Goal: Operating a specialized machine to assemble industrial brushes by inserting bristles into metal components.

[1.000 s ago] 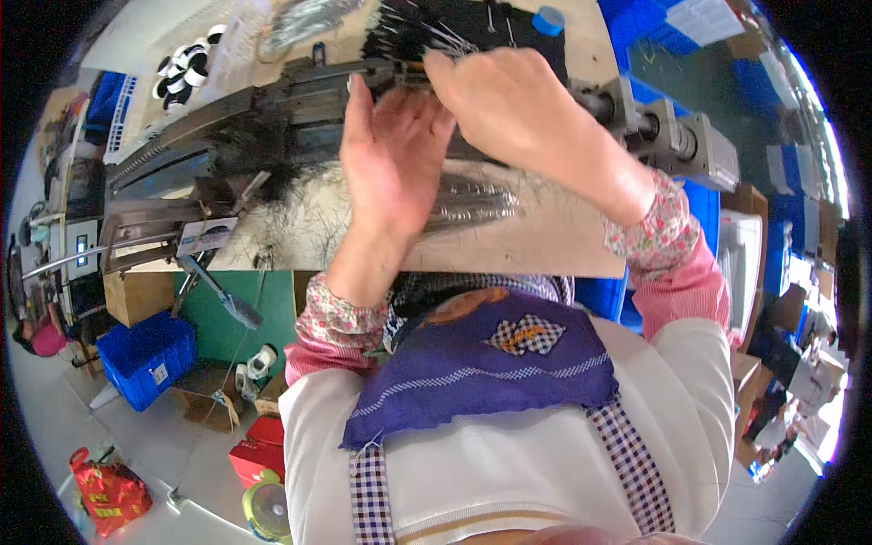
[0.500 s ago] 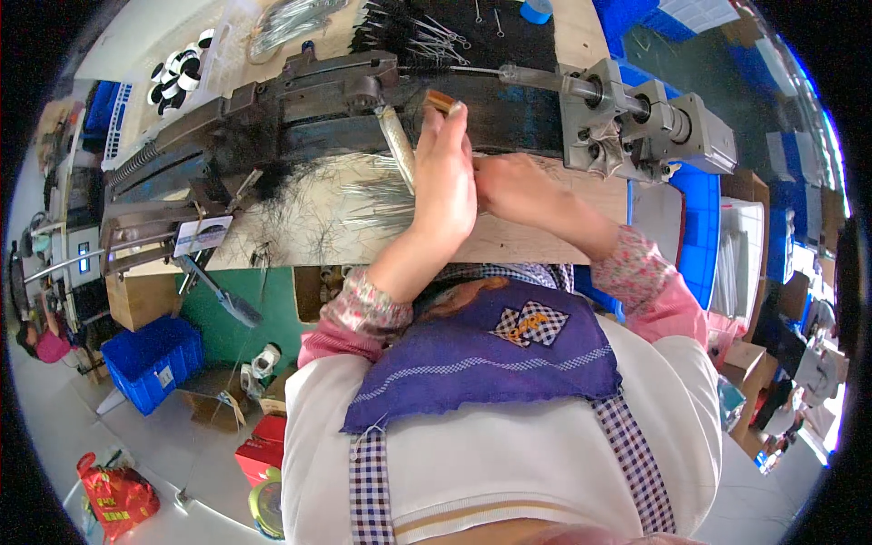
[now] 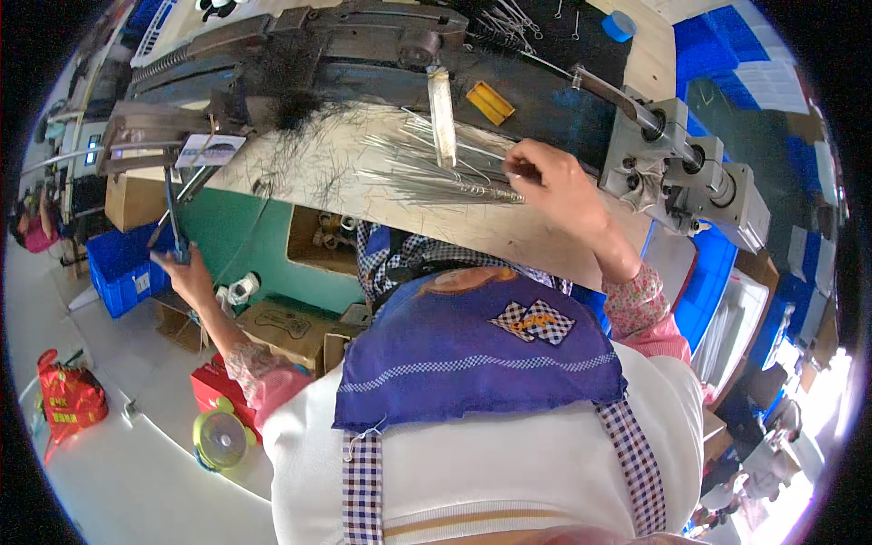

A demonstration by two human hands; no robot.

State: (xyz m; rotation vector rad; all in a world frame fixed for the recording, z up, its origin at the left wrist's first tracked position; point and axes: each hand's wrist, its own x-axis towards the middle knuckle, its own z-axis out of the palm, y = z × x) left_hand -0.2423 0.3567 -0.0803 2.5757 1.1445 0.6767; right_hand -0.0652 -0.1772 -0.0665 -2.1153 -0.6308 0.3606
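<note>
My left hand point(image 3: 189, 277) is closed round the lower end of a lever with a blue-grey handle point(image 3: 183, 252), which slants down from the metal bench machine point(image 3: 318, 59). My right hand point(image 3: 559, 186) is over the front of the bench, fingers curled at the right ends of a pile of thin metal wires point(image 3: 427, 168). Whatever sits in those fingertips is too small to make out. A pale, tape-wrapped bar point(image 3: 441, 118) points from the machine down across the wires. Beyond my right hand lies a small orange-yellow block point(image 3: 490, 103).
A grey metal spindle unit point(image 3: 677, 154) stands at the right, its rod reaching left. Looped metal pieces point(image 3: 513, 23) and a blue roll point(image 3: 619, 26) lie on a black mat. Dark bristle scraps point(image 3: 304, 113) litter the bench. Below left is a blue bin point(image 3: 127, 272).
My hands were pressed together by the orange block. They have parted: the left went down left to the lever, the right to the wires. The view has shifted too.
</note>
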